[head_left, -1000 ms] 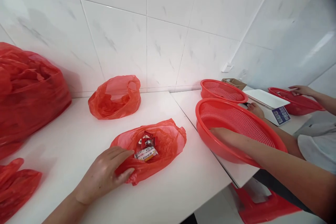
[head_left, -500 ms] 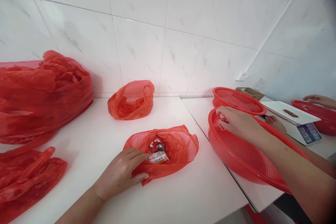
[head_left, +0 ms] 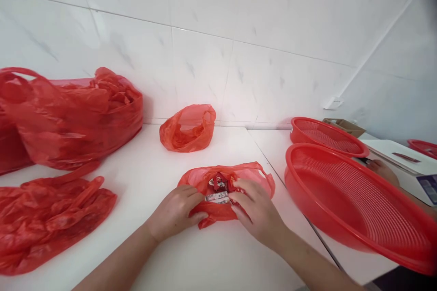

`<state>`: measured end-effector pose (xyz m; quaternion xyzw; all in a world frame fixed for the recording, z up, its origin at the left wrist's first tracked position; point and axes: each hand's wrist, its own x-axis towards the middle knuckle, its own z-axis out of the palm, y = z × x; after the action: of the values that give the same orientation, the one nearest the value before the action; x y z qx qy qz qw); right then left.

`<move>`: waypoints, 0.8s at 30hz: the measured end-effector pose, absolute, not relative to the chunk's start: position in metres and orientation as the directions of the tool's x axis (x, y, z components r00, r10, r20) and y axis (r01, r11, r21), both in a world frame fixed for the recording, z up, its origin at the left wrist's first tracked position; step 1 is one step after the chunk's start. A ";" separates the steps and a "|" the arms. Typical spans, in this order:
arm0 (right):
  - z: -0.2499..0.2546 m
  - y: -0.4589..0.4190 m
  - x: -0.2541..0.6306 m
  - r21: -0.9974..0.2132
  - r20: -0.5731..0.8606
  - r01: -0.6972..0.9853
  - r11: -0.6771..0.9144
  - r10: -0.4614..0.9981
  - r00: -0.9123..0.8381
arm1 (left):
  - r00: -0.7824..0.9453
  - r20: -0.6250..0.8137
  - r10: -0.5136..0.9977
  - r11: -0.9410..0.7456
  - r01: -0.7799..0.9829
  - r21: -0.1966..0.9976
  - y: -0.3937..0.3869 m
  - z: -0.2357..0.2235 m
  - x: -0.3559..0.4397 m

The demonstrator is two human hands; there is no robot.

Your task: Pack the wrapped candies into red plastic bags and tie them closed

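Two hands work at one thin red bag (head_left: 215, 213), which lies on its base with its mouth turned up between them. The left hand (head_left: 179, 210) has thumb and fingers closing on the film at the near left of the rim, a pinch with bag alone in it as far as shows. The right hand (head_left: 257, 213) reaches over the opposite side of the mouth, its thumb and fingers parted; whether a wrapper sits among those fingertips I cannot tell. Just inward of both sets of fingertips, a white packet (head_left: 218, 197) lies in the bag, with small red packets (head_left: 217, 182) right behind it.

For good handling, I would have the left pinch light but steady, pulling the rim slightly outward, since film this limp probably folds in when let go. The right fingers do best low inside the mouth, spreading only once they are below the rim, so that nothing catches on the edge or skips out onto the table (head_left: 198, 263). Lifting them straight up afterwards should spare the film a snag; a sideways drag could tip the bag toward the red basket (head_left: 327, 200), which stands just beyond the right hand. The other red bag (head_left: 186, 144) sits behind the grip, apart from it, and a crumpled red bag (head_left: 58, 225) lies well outside the left hand, so neither crowds the fingers
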<state>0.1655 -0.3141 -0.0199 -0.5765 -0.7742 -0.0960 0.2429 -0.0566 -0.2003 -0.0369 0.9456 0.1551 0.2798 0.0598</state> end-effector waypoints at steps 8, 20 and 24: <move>-0.104 -0.392 0.166 -0.361 0.566 0.928 -0.091 0.770 0.296 | 0.734 0.511 0.447 -0.892 0.406 0.198 -0.190 -0.037 -0.062; -0.095 -0.387 0.159 -0.449 0.523 0.889 -0.093 0.779 0.346 | 0.437 0.564 0.701 -0.709 0.508 0.489 -0.181 -0.067 -0.067; -0.098 -0.384 0.160 -0.419 0.541 0.905 -0.071 0.781 0.312 | 0.290 0.448 0.846 -0.533 0.406 0.743 -0.189 -0.072 -0.066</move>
<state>0.1604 -0.3840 -0.0981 -0.7265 -0.5802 -0.0869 0.3578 -0.0662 -0.1892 -0.0723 0.7615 0.4109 0.4318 0.2548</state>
